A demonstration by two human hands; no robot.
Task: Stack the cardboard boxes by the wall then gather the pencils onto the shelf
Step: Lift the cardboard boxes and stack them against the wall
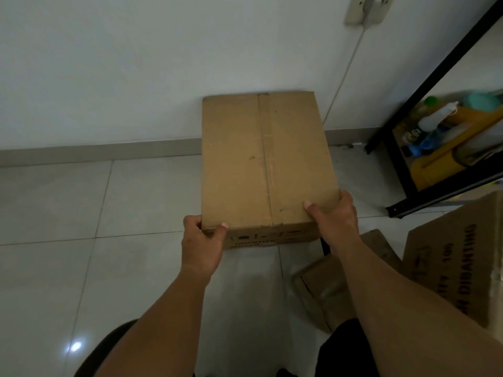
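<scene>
A flat brown cardboard box (pixel 258 159) with a taped seam down its top is held over the tiled floor, its far end near the white wall. My left hand (pixel 202 240) grips the box's near left corner, thumb on top. At the near right corner my right hand (pixel 334 216) grips it the same way. Two more cardboard boxes lie on the floor to the right: a small one (pixel 324 289) partly behind my right forearm and a larger printed one (pixel 457 265). No pencils are visible.
A black metal shelf frame (pixel 402 164) stands at the right, holding bottles and yellow items. A wall socket (pixel 367 9) with a white cable running down sits above the box. A grey skirting strip runs along the wall's base.
</scene>
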